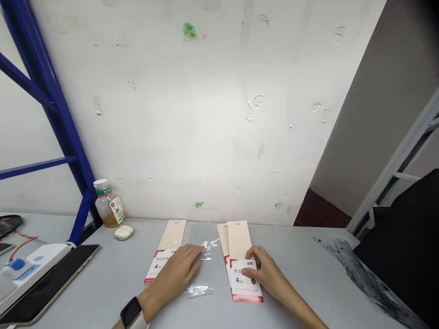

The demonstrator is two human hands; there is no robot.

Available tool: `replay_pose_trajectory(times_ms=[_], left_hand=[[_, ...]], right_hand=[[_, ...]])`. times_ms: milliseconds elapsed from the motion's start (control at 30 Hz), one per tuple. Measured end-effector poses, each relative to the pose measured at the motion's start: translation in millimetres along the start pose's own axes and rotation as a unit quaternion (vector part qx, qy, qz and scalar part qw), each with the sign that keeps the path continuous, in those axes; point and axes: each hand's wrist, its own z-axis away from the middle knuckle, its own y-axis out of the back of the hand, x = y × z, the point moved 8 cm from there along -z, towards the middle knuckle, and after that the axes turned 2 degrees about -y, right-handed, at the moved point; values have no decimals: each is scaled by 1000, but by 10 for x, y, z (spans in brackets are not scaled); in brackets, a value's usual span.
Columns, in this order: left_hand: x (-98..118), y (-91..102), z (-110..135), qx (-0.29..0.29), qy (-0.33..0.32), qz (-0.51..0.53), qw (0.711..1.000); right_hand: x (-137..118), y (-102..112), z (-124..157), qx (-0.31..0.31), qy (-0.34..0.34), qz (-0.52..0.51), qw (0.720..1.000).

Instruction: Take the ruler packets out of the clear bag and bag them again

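My left hand (178, 269), with a smartwatch (131, 313) on its wrist, lies with fingers stretched out over a clear plastic bag (200, 289). It partly covers a cream card packet with a white and red printed front (159, 265). My right hand (264, 272) has its thumb on the front of a similar card packet (240, 237) and its fingers curled at the packet's right edge. Under that one, another card packet (222, 233) shows at the left side. All of them lie on the grey table (116, 283).
A white wall (219, 114) rises behind the table. At left are a bottle (109, 205), a cream earbud case (124, 232), a phone (55, 278), a white power strip (37, 269) and a blue metal frame (65, 119). Black material (401, 256) hangs at right.
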Motion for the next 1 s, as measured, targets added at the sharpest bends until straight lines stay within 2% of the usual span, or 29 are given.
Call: replay_pose_trajectory(times_ms=[133, 267, 433, 600, 800, 900, 1000], left_hand=[[28, -1, -8, -5, 2, -14, 1000], [6, 8, -17, 5, 8, -28, 1000], [-65, -78, -47, 8, 39, -22, 999], [-114, -126, -90, 46, 43, -24, 998], [-46, -75, -78, 56, 40, 16, 998], [-15, -48, -69, 61, 43, 24, 997], [-30, -44, -72, 65, 51, 36, 996]], right_hand=[[2, -32, -14, 1, 0, -11, 1000], [-59, -85, -12, -11, 18, -120, 993], [-146, -158, 36, -51, 15, -226, 973], [-170, -228, 88, -55, -10, -209, 976], [-114, -371, 78, -102, -33, -216, 970], [-57, -387, 63, -120, -47, -202, 971], [-24, -354, 46, -107, -53, -202, 972]])
